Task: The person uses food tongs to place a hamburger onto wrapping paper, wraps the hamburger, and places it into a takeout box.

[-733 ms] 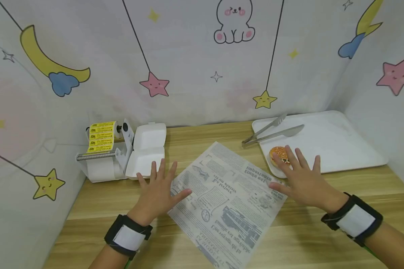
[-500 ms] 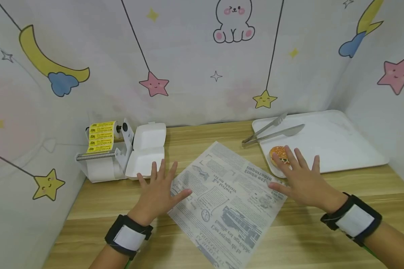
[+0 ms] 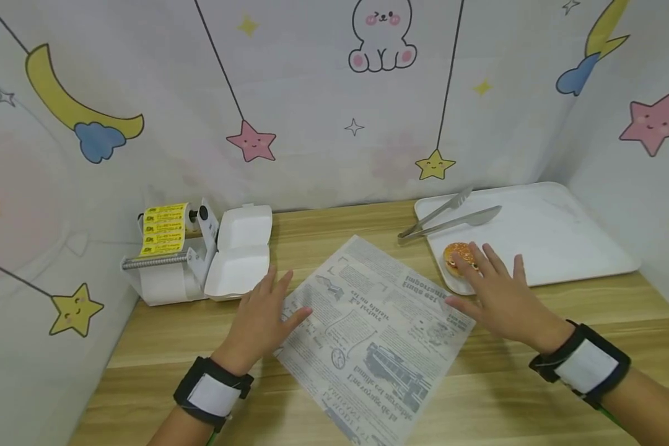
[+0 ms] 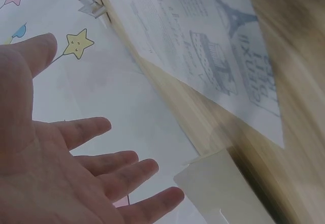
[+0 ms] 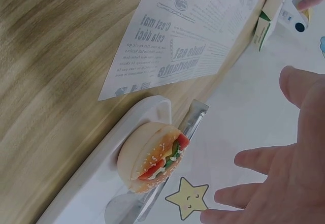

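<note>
My left hand (image 3: 259, 322) hovers with fingers extended by the left corner of a printed sheet of wrapping paper (image 3: 373, 347). It holds nothing, and in the left wrist view its palm and spread fingers (image 4: 127, 181) show bare. At the paper's right corner my right hand (image 3: 504, 297) is spread, also holding nothing. Its fingers overlap a sesame-seed burger (image 3: 458, 257) in the head view. In the right wrist view the burger (image 5: 147, 155) sits on the white tray's corner, apart from the fingers (image 5: 264, 158). The paper lies flat, turned like a diamond.
Metal tongs (image 3: 451, 226) rest across the left edge of the white tray (image 3: 568, 248). An opened white clamshell box (image 3: 240, 248) stands at the back left, beside a label dispenser (image 3: 170, 254) with a yellow sticker roll. A printed curtain (image 3: 312, 93) encloses the wooden table (image 3: 323, 223).
My left hand has turned slightly, its fingers closer together now. The right hand stays nearly in place. The whole head view has shifted a little; the paper, burger and tongs lie as before.
</note>
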The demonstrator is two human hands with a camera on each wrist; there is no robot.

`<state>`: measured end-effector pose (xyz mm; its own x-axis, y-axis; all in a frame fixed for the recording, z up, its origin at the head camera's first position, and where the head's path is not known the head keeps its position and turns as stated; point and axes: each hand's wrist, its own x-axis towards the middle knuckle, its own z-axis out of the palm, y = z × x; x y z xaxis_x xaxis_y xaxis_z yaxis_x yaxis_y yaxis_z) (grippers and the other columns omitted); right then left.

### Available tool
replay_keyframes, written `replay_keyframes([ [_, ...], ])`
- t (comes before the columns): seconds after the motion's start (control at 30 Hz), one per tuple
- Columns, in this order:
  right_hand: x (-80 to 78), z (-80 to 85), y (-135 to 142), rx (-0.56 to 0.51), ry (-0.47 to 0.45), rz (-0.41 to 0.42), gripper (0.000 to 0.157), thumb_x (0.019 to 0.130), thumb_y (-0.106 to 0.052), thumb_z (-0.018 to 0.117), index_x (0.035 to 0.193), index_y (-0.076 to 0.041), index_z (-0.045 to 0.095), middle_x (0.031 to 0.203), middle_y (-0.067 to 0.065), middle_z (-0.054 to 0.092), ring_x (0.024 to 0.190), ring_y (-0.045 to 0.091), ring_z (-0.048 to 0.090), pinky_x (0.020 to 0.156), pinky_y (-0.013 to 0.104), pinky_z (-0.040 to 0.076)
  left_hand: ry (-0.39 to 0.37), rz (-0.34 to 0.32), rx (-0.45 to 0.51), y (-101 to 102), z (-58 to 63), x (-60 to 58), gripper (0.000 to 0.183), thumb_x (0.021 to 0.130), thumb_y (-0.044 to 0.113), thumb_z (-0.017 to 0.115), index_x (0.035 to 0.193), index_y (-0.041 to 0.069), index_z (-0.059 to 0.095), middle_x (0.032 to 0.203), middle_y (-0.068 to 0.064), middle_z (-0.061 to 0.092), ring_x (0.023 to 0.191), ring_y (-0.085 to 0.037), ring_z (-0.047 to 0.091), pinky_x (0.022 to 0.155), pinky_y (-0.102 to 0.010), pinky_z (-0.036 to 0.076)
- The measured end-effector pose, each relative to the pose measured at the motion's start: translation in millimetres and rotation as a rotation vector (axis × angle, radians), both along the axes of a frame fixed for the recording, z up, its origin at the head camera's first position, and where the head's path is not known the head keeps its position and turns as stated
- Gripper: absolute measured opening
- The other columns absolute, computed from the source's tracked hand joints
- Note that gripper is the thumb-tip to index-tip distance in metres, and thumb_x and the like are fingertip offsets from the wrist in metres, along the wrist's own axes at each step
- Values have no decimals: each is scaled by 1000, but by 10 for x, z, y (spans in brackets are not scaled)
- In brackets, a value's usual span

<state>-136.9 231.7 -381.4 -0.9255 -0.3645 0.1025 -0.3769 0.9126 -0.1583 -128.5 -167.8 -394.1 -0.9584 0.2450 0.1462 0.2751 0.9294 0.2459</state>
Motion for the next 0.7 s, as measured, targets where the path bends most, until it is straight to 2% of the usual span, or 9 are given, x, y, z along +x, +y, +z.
replay_keyframes([
  [0.17,-16,16,48,-10,21,4,79,90,-60,48,144,-3,42,151,32,26,138,50,16,99,77,1,1,-10,22,51,-2,-46,81,85,54,60,143,1,42,149,-31,31,129,-48,37,101,-63,32],
  [0.33,1,-14,82,0,8,-4,77,90,-56,51,144,-1,41,152,30,24,139,49,16,101,75,0,8,-21,42,96,-27,-77,77,86,52,60,142,2,45,147,-29,35,121,-49,46,96,-61,38],
  [0.4,17,-44,85,-6,6,1,76,90,-55,51,143,-1,42,151,30,26,139,48,18,102,74,3,3,-23,51,115,-43,-75,74,86,51,61,142,4,46,146,-27,38,119,-47,49,94,-60,41],
  [0.53,33,-106,71,-64,49,45,65,89,-48,58,134,-1,53,141,26,45,132,43,35,106,64,24,14,-43,71,206,-55,-110,68,87,48,61,141,7,48,144,-22,43,109,-39,58,85,-53,49],
  [0.63,20,-115,60,-111,104,70,53,87,-37,64,125,-1,60,129,20,58,122,37,49,99,53,40,16,-73,102,337,-18,-185,66,88,47,60,140,8,48,143,-19,44,105,-36,61,81,-49,53],
  [0.7,-7,-97,52,-123,132,62,47,86,-32,67,122,-2,62,123,17,61,116,33,54,94,50,45,-5,-88,112,422,12,-235,64,88,47,60,139,9,49,144,-19,44,109,-36,59,85,-49,51],
])
